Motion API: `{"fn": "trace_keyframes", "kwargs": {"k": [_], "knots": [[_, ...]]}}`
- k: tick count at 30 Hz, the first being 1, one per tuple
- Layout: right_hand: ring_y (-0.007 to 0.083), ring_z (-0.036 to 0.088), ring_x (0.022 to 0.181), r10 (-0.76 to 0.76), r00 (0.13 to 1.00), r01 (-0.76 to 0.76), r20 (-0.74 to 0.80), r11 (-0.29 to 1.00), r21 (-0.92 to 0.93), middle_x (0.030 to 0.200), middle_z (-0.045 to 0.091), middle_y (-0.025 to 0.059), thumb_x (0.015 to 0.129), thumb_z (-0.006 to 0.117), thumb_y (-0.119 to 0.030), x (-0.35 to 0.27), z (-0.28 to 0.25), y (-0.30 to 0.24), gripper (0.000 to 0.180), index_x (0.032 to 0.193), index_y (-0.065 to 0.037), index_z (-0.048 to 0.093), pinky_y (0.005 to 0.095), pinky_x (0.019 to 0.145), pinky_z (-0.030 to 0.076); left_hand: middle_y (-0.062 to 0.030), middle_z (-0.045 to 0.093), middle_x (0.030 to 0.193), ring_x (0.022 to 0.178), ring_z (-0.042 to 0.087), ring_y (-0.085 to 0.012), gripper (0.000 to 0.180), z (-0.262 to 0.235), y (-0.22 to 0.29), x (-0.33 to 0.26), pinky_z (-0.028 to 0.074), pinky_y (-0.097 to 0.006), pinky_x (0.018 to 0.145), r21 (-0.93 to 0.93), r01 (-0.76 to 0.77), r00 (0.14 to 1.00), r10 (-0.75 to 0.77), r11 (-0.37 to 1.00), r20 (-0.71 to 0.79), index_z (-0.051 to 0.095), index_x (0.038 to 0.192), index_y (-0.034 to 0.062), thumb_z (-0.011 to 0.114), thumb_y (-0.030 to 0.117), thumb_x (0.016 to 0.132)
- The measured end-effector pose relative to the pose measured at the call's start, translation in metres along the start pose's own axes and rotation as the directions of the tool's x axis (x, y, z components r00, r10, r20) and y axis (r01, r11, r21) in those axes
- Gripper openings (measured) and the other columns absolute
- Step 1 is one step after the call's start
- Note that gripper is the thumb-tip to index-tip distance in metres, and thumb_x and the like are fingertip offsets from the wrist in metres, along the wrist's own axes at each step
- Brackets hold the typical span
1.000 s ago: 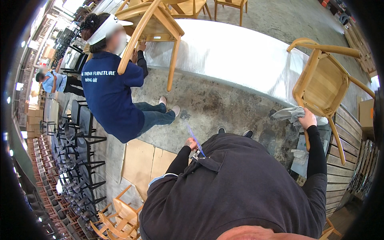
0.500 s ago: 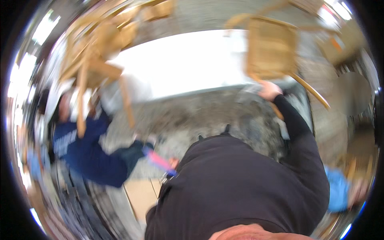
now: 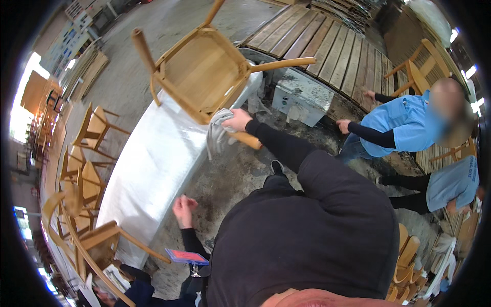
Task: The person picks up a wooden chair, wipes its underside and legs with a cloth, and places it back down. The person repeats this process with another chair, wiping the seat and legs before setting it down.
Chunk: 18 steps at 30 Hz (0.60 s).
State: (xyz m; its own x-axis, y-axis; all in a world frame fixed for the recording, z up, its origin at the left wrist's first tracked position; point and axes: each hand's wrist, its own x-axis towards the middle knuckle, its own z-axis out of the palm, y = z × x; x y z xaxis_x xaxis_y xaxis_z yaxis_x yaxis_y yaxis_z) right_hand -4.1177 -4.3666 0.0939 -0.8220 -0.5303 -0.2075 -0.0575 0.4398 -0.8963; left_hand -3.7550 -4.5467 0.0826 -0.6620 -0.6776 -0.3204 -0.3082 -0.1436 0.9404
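My right hand grips a crumpled grey cloth against the near corner of an upturned wooden chair, where a leg juts toward me. The chair rests on a long work surface covered in white, shiny wrap, with its seat underside showing and its other legs pointing outward. My left hand hovers beside the near edge of that surface, fingers loosely bent and apart, with nothing in it. Below it a pink badge in a blue holder hangs by my body.
Several wooden chairs stand along the left, one close to the wrapped surface. A person in dark clothes is at lower left. Two people in light blue shirts stand right, near a slatted wooden platform and a stained metal box.
The view has swung right and sharpened, so the chair now appears further left. My right hand stays at the chair with the cloth. My left hand has reached forward from my side.
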Motion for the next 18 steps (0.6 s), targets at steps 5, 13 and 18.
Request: {"fn": "trace_keyframes", "kwargs": {"k": [5,13,18], "knots": [[0.0173,0.065,0.090,0.243,0.953,-0.300,0.181,0.678,0.671,0.103,0.069,0.0087,0.079,0.071,-0.009,-0.039,-0.036,0.069,0.036,0.113,0.000,0.065,0.0319,0.082,0.052,-0.0095,0.062,0.079,0.073,0.064,-0.0178,0.030,0.056,0.129,0.075,0.056,-0.033,0.072,-0.033,-0.320,0.941,0.322,0.947,0.102,0.057,0.086,-0.0018,0.049,0.023,0.101],[0.0134,0.065,0.095,0.061,0.956,-0.213,0.288,0.820,0.532,0.107,0.068,0.0054,0.082,0.065,-0.005,-0.022,-0.173,0.053,0.039,0.120,0.000,0.059,0.0297,0.087,0.050,-0.0053,0.064,0.101,0.095,0.065,-0.0165,0.029,0.211,0.227,0.113,0.054,-0.031,0.079,0.119,-0.279,0.945,0.250,0.953,0.213,0.052,0.124,0.0059,0.055,0.016,0.096],[0.0130,0.050,0.121,-0.323,0.790,-0.276,0.522,0.573,0.772,0.135,0.052,0.0079,0.099,0.050,-0.038,-0.024,-0.188,-0.041,0.059,0.144,-0.002,0.037,0.0292,0.101,0.040,-0.0121,0.046,0.135,0.125,0.049,-0.0260,0.075,0.330,0.239,0.042,0.045,-0.039,0.098,0.392,-0.716,0.698,0.570,0.578,0.433,0.040,0.142,0.0140,0.074,0.005,0.075]]}}
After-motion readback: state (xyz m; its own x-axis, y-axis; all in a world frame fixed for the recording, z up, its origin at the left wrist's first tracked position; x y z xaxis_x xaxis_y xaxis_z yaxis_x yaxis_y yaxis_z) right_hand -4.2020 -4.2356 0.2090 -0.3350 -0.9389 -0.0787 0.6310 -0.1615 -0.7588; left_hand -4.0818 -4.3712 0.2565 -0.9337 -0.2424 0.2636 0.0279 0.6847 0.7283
